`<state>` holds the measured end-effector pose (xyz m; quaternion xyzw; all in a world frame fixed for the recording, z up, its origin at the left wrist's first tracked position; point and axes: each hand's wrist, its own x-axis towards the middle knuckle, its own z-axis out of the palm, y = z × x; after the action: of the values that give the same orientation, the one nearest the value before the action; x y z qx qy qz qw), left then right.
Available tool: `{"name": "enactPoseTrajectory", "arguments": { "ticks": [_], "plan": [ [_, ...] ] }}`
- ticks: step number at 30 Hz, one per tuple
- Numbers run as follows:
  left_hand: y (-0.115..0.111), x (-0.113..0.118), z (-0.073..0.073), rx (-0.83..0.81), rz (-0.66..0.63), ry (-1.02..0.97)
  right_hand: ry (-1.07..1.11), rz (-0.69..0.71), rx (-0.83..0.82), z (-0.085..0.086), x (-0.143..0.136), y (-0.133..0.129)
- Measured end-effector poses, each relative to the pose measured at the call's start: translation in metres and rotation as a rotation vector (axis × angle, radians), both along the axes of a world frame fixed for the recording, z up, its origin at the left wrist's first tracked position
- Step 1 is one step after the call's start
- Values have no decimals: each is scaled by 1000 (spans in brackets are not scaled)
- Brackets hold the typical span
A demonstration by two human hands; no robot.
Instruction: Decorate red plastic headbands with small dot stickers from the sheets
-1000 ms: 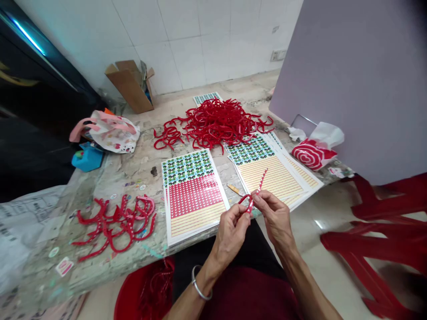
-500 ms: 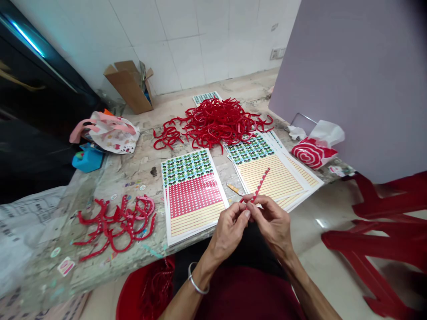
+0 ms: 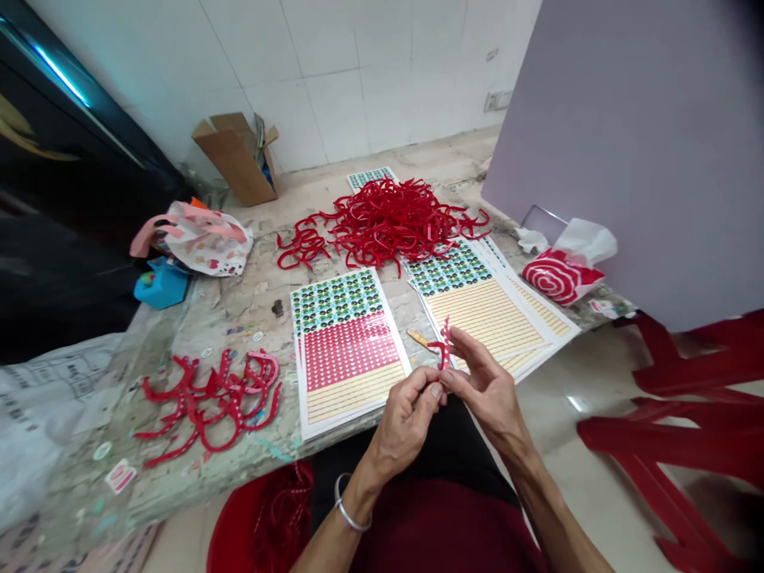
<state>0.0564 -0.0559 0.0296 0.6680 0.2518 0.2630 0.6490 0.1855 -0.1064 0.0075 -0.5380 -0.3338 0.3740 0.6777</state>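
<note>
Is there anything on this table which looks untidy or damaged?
Yes. The sheets on the right are fanned, edges not lined up, and the tangled red pile overlaps them. The tabletop looks stained and patchy.

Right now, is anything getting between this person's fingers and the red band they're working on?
Nothing visible is. The left hand pinches the red band, and the thumb of the right hand is right at it. The tool with the yellowish handle lies just beyond, not in between.
</note>
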Motion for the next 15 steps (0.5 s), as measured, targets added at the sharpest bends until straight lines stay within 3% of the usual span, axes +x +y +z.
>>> {"name": "enactPoseTrajectory", "arguments": {
  "ticks": [4, 6, 11, 15],
  "plan": [
    [-1, -4, 3, -12, -77, -50, 113, 241, 33, 7, 10, 2],
    [-1, -7, 5, 3, -94, -56, 113, 295, 24, 9, 11, 2],
    [1, -8, 6, 12, -97, -49, 97, 244, 8, 9, 5, 1],
    [1, -4, 3, -90, 5, -56, -4, 174, 68, 7, 0, 1]
  ]
}}
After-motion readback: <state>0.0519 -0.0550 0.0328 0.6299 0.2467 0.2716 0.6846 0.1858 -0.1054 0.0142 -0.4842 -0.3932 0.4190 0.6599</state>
